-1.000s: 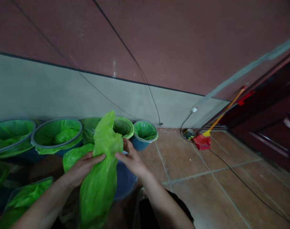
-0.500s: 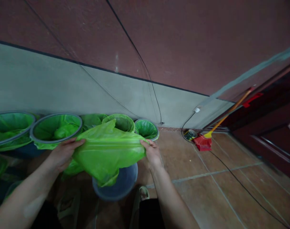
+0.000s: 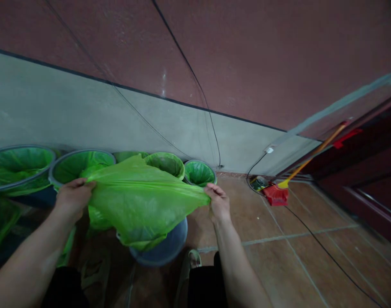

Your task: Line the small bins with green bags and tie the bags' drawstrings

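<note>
A thin green trash bag (image 3: 144,201) is stretched flat between my two hands. My left hand (image 3: 73,197) pinches its left edge, and my right hand (image 3: 218,200) grips the opposite edge with closed fingers. Beneath the bag, on the floor between my feet, stands a grey-blue trash bin (image 3: 169,248), partly covered by the plastic. How much of the bag lies inside that bin I cannot tell.
Along the wall stand several bins lined with green bags, among them a wide grey-rimmed bin (image 3: 82,164) and a small bin (image 3: 200,172). A red broom (image 3: 276,193) leans at the right by a green can (image 3: 258,183). A black cable (image 3: 330,256) crosses the tiles.
My hands have moved farther apart, left hand leftward and right hand rightward. The bag between them is pulled wider and spreads over more of the bins behind.
</note>
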Available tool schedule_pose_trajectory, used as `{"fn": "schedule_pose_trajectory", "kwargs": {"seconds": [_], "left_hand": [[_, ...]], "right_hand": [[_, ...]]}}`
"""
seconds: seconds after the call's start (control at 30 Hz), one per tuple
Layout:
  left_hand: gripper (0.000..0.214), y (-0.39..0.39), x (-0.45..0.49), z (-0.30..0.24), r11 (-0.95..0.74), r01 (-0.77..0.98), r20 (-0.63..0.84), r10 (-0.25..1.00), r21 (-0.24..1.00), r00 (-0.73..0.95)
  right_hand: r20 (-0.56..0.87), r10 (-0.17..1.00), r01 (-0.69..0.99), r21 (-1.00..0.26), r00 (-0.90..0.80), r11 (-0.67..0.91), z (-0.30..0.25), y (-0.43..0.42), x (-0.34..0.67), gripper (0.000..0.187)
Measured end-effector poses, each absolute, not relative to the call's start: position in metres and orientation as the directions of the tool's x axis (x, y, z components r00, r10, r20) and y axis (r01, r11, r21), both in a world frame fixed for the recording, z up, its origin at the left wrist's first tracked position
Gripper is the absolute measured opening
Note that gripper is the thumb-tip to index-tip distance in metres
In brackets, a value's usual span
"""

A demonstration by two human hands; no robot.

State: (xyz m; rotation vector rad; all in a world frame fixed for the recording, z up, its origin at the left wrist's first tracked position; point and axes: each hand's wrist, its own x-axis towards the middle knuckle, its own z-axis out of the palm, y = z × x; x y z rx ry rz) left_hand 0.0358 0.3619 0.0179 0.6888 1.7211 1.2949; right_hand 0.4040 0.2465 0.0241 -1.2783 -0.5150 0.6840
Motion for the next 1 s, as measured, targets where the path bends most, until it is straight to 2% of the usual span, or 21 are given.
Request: {"fn": "schedule_pose_trajectory", "kwargs": {"seconds": [0.1,0.2,0.3,0.43,0.57,0.63,0.77,0.83,0.87,0.93,1.0], "left_hand": [[0.017,0.360,0.037,0.022,0.329,-0.070,-0.322,0.822,0.942,-0.471],[0.019,0.355,0.042,0.027,0.313,-0.024,-0.298,0.875,0.950,-0.381],[0.030,0.346,0.053,0.033,0.208,0.049,-0.195,0.962,0.977,-0.192],[0.034,0.323,0.084,0.041,0.074,0.178,-0.105,0.980,0.981,0.168],[0.025,0.300,0.114,0.042,-0.111,0.276,-0.008,0.918,0.955,0.396],[0.023,0.296,0.120,0.041,-0.196,0.318,0.034,0.893,0.928,0.450],[0.024,0.299,0.117,0.039,-0.274,0.388,0.033,0.849,0.880,0.527],[0.025,0.302,0.113,0.036,-0.313,0.418,0.037,0.834,0.853,0.550],[0.025,0.303,0.112,0.035,-0.335,0.430,0.045,0.828,0.838,0.558],[0.025,0.304,0.111,0.032,-0.373,0.440,0.073,0.824,0.817,0.562],[0.025,0.304,0.113,0.030,-0.400,0.432,0.099,0.815,0.808,0.571]], "right_hand": [[-0.061,0.647,-0.202,-0.969,0.760,0.146,0.022,0.247,0.408,0.035],[0.044,0.621,-0.026,-0.994,0.783,0.104,0.019,0.248,0.404,0.035],[0.147,0.701,0.190,-0.982,0.698,0.017,0.019,0.248,0.385,0.043],[0.207,0.879,0.334,-0.941,0.430,0.058,0.030,0.246,0.348,0.073],[0.100,0.958,0.304,-0.953,0.268,0.014,0.033,0.251,0.322,0.106],[0.046,0.982,0.224,-0.975,0.182,0.004,0.027,0.254,0.316,0.100],[0.002,0.993,0.128,-0.992,-0.120,0.018,0.014,0.254,0.317,0.042],[0.006,0.991,0.157,-0.987,-0.134,0.027,0.014,0.254,0.321,0.026],[0.009,0.994,0.164,-0.986,-0.111,0.027,0.016,0.253,0.323,0.028],[-0.001,0.996,0.153,-0.988,-0.094,0.013,0.020,0.253,0.324,0.046],[-0.012,0.991,0.174,-0.985,-0.135,0.012,0.023,0.251,0.322,0.057]]}}
